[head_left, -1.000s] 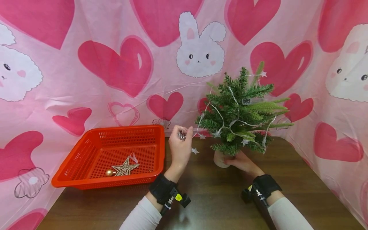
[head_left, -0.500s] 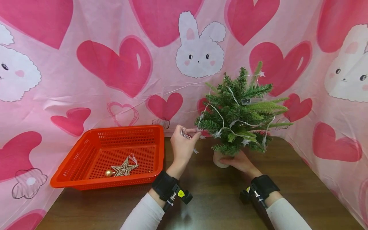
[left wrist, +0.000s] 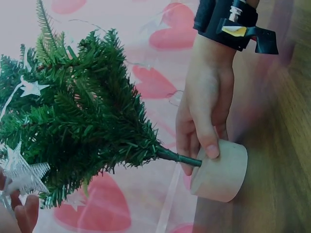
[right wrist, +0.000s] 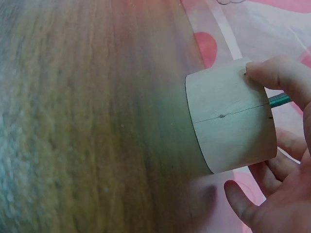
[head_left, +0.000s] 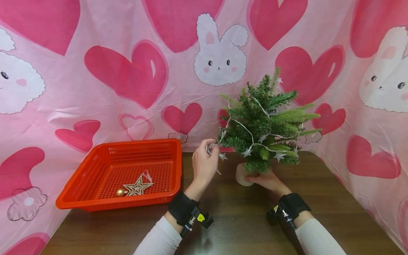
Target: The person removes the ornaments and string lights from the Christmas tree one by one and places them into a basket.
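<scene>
A small artificial Christmas tree [head_left: 255, 124] stands right of centre in the head view, wound with a clear string of star lights [head_left: 247, 151]. My right hand [head_left: 269, 182] grips its pale round wooden base [right wrist: 228, 141], with the thumb on the upper edge in the right wrist view. Just left of the branches, my left hand [head_left: 204, 164] holds a bunched length of the star light string, its fingers curled round it. One star [head_left: 223, 156] dangles beside that hand. In the left wrist view a silvery star [left wrist: 24, 170] shows by the left fingertips [left wrist: 30, 213].
An orange-red plastic basket [head_left: 118, 204] sits at the left of the brown wooden table [head_left: 242, 226]. Inside it lie a glittery gold star ornament [head_left: 138, 186] and a gold ball [head_left: 120, 192]. A pink cloth with hearts and rabbits [head_left: 127, 78] hangs behind the table.
The tree has turned on its base, its front stars shifting right in the head view. My left hand extended its fingers toward the string, then curled them again, slightly further right.
</scene>
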`<state>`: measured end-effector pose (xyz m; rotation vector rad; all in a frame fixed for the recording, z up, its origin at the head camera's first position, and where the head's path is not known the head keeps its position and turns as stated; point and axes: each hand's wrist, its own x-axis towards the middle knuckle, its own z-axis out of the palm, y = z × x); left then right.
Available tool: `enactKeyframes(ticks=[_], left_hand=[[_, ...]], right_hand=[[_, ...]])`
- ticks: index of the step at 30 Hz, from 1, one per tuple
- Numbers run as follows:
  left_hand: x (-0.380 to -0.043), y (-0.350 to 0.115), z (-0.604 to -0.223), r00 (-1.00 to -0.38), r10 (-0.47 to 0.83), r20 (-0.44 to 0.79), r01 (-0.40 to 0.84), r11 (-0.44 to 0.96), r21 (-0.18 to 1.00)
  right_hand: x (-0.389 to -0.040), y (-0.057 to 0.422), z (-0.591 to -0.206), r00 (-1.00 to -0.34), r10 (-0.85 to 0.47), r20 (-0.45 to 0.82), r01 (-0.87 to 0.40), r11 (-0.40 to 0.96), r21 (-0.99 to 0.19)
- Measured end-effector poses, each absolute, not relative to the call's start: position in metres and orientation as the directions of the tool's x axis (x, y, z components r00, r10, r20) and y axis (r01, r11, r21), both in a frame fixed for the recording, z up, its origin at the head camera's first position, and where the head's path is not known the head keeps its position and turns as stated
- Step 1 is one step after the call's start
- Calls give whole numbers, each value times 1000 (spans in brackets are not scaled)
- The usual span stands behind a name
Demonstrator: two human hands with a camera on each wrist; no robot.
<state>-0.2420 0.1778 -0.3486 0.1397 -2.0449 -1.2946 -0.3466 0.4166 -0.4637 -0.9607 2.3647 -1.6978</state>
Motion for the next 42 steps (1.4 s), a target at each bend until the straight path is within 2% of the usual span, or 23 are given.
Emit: enactKeyframes(ticks=[3, 5, 9, 12, 16, 18, 21, 23, 26, 34, 37, 40, 42], left_hand=[[-240, 178, -348, -739, -417, 529, 291, 510, 809], [-239, 178, -347, -732, -397, 553, 315, 522, 793], [-236, 178, -345, -705, -380, 599, 343, 557, 756], [-234, 178, -341, -683, -376, 626, 360, 573, 736], [-232, 177, -335, -666, -375, 644, 418, 528, 740], [-232, 176, -334, -660, -389, 643, 446, 486, 752], [-232, 174, -333, -650, -410, 640, 482, 430, 764], [-232, 173, -333, -646, -417, 640, 494, 410, 767], [-231, 171, -333, -652, -426, 627, 483, 404, 777], [-232, 166, -332, -713, -429, 555, 393, 410, 823], [-233, 164, -333, -732, -425, 532, 366, 413, 834], [-234, 163, -335, -748, -420, 514, 349, 410, 843], [-235, 163, -336, -749, -418, 514, 346, 415, 842]], right_hand=[[-347, 416, -464, -800, -526, 289, -451, 209, -868], [-346, 416, -464, -817, -519, 251, -414, 226, -882], [-343, 417, -463, -868, -487, 101, -247, 246, -937], [-342, 419, -462, -877, -480, 34, -182, 266, -947], [-341, 420, -460, -872, -489, -24, -171, 350, -921], [-338, 422, -459, -890, -445, -100, -117, 436, -892], [-332, 424, -457, -896, -380, -231, 17, 490, -872], [-328, 424, -456, -901, -334, -278, 100, 462, -881], [-326, 425, -455, -895, -328, -301, 154, 406, -901], [-329, 427, -450, -890, -349, -293, 90, 496, -864], [-330, 425, -449, -894, -365, -259, 11, 560, -828], [-333, 421, -448, -885, -425, -191, -87, 553, -828], [-336, 416, -448, -846, -503, -176, -95, 467, -879]])
